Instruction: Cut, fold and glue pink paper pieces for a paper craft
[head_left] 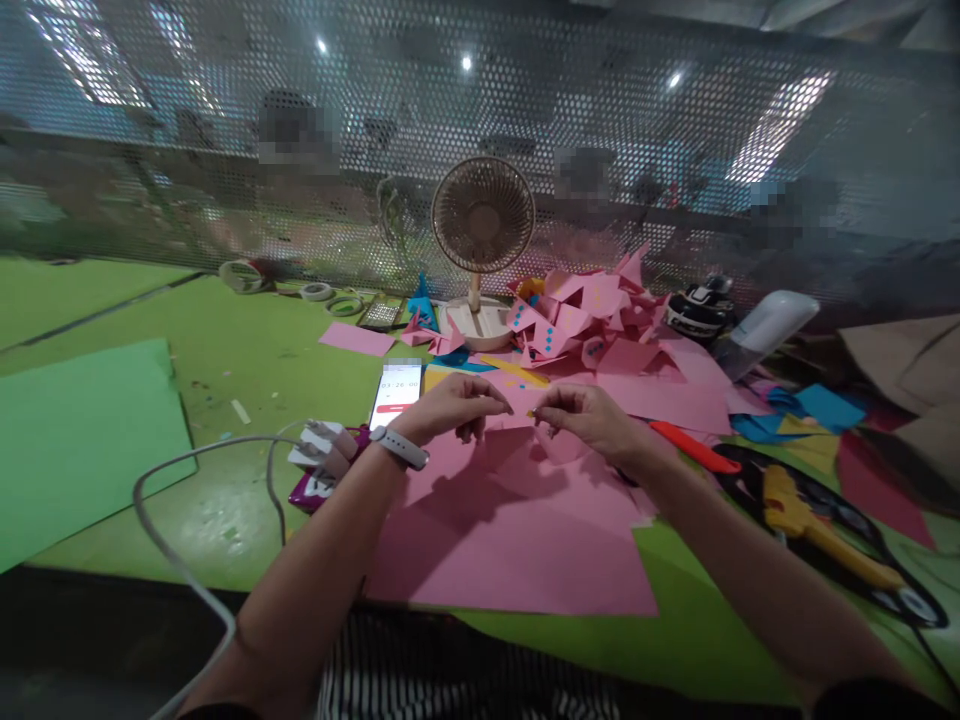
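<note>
My left hand (459,405), with a pale watch band on the wrist, hovers above the pink paper with thumb and fingers pinched together. Whatever it may hold is too small to make out. Facing it, my right hand (579,412) pinches a tiny yellow paper piece (531,413) at its fingertips. A small gap separates the two hands. Below them is a folded pink paper piece (510,447), partly hidden by the fingers. Under it a large pink sheet (517,560) lies flat at the table's front edge. Small yellow and blue bits lie just beyond the hands.
Behind stand a fan (484,215) and a heap of folded pink paper (592,310). Left are a phone (397,385), chargers (324,445) with a cable, and a green sheet (90,440). Right are an orange cutter (694,447), yellow glue gun (817,530) and white bottle (776,325).
</note>
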